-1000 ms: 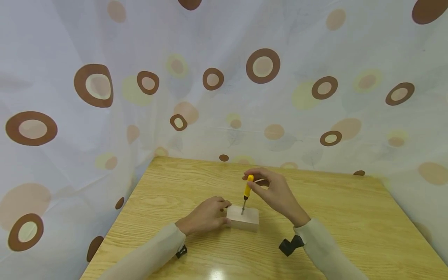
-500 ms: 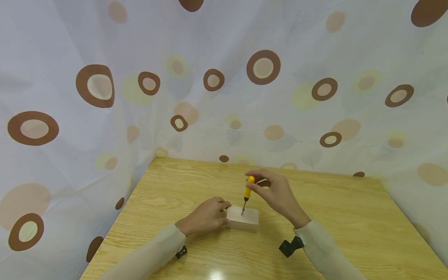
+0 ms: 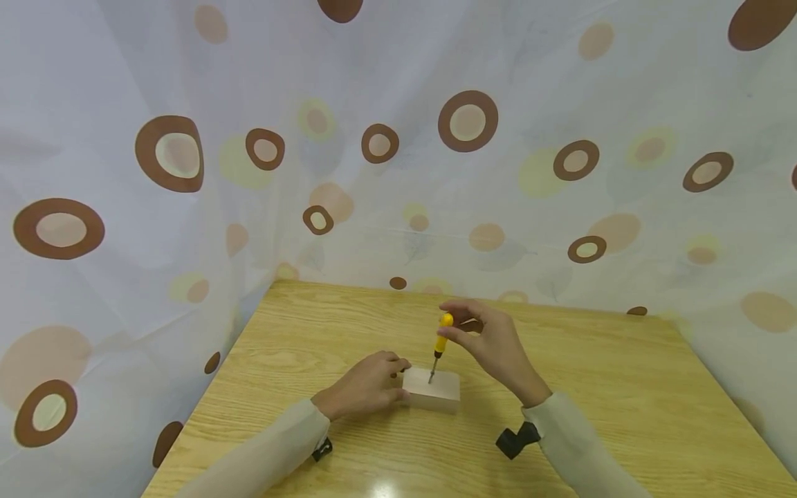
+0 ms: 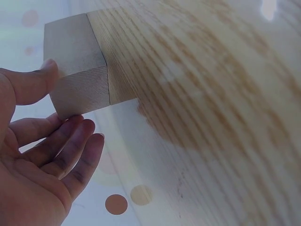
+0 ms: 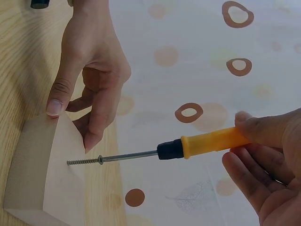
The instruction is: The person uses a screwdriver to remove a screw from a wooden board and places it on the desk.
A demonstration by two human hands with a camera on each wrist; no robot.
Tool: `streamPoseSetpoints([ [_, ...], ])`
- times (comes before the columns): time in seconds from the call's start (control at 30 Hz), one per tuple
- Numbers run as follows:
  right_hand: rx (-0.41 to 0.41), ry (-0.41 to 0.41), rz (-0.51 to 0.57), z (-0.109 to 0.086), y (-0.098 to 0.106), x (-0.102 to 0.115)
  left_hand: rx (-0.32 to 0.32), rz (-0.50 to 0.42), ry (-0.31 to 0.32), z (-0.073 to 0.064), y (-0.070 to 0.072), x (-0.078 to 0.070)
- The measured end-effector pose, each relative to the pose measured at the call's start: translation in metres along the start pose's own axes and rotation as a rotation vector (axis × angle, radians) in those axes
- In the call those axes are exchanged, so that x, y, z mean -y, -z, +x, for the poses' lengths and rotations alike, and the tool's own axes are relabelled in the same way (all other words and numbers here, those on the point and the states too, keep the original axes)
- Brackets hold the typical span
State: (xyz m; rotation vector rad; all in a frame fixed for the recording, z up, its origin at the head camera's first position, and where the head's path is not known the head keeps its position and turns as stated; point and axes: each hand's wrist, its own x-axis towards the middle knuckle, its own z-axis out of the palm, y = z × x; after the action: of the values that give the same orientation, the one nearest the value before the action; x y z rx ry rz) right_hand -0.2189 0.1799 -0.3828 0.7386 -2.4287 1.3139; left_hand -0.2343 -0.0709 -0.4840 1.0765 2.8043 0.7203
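A pale wooden block (image 3: 432, 401) lies on the table, steadied at its left end by my left hand (image 3: 364, 387). In the left wrist view, the thumb (image 4: 35, 84) and fingers pinch opposite sides of the block (image 4: 75, 47). My right hand (image 3: 495, 349) pinches the yellow handle of a screwdriver (image 3: 441, 340) near its top. The screwdriver stands nearly upright with a slight tilt. In the right wrist view its shaft (image 5: 129, 156) meets the head of a screw (image 5: 84, 162). That screw stands out from the block's top face, most of its thread showing; its tip is at the wood.
The wood-grain table (image 3: 299, 325) stretches around both hands. A white curtain (image 3: 398, 187) with brown and beige circles hangs behind and at the sides. Black wrist mounts (image 3: 518, 439) sit below the sleeves.
My right hand's fingers have shifted slightly to the right around the top of the screwdriver handle. The left hand, block and screw look nearly unchanged.
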Motion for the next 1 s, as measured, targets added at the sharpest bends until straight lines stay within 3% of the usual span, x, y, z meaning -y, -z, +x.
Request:
streamPoseSetpoints([
  [0.57, 0.012, -0.051, 0.094, -0.002, -0.0013, 0.0003, 0.002, -0.007, 0.003, -0.0004, 0.0003, 0.0002],
  [1.0, 0.004, -0.032, 0.038, -0.0032, -0.0032, -0.0026, -0.003, -0.01, 0.004, -0.0006, 0.0004, 0.0001],
])
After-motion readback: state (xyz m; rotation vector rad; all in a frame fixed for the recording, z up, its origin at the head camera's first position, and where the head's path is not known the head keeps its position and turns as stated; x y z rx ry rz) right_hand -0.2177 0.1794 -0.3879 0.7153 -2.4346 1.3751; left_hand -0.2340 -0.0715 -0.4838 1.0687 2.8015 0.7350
